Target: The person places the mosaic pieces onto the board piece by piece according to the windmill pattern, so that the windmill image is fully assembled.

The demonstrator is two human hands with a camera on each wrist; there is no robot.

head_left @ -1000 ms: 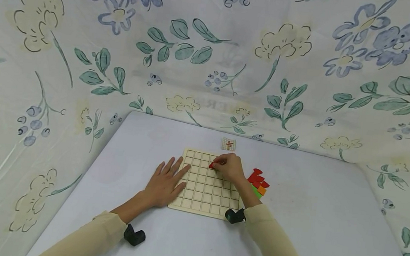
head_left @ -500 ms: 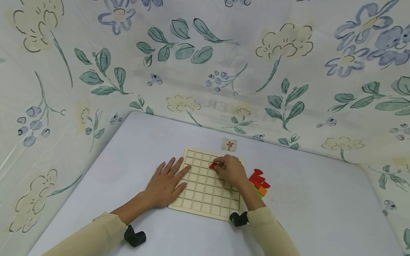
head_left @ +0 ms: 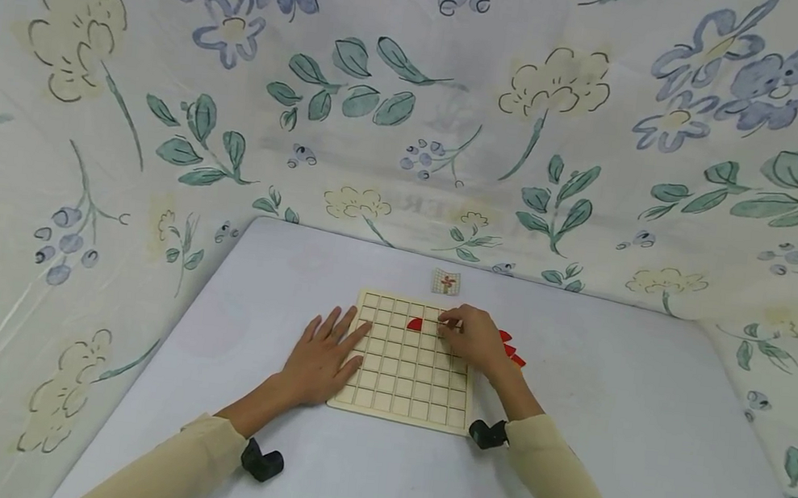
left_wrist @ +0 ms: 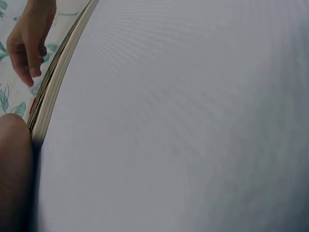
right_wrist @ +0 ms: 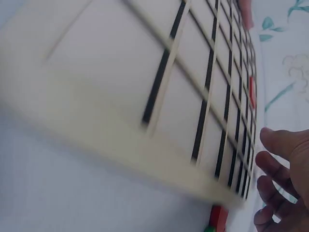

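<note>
A square wooden grid board (head_left: 395, 382) lies on the white table. My left hand (head_left: 317, 364) rests on its left edge with fingers spread. One red piece with a curved side (head_left: 415, 325) sits in a cell near the board's far side; the right wrist view shows this red piece (right_wrist: 252, 92) edge-on. To the right of that piece, my right hand (head_left: 475, 340) hovers over the board's far right part, fingers loosely bent. In the right wrist view, my right hand (right_wrist: 286, 176) has its thumb apart from the fingers and nothing between them.
Several red pieces (head_left: 514, 352) lie right of the board, partly hidden behind my right hand. A small card with a red pattern (head_left: 447, 282) lies beyond the board. A flowered cloth (head_left: 379, 158) hangs behind the table.
My right hand has let go of the red piece, which stays in the grid, and has moved right, covering part of the loose pieces. The left hand has not moved.
</note>
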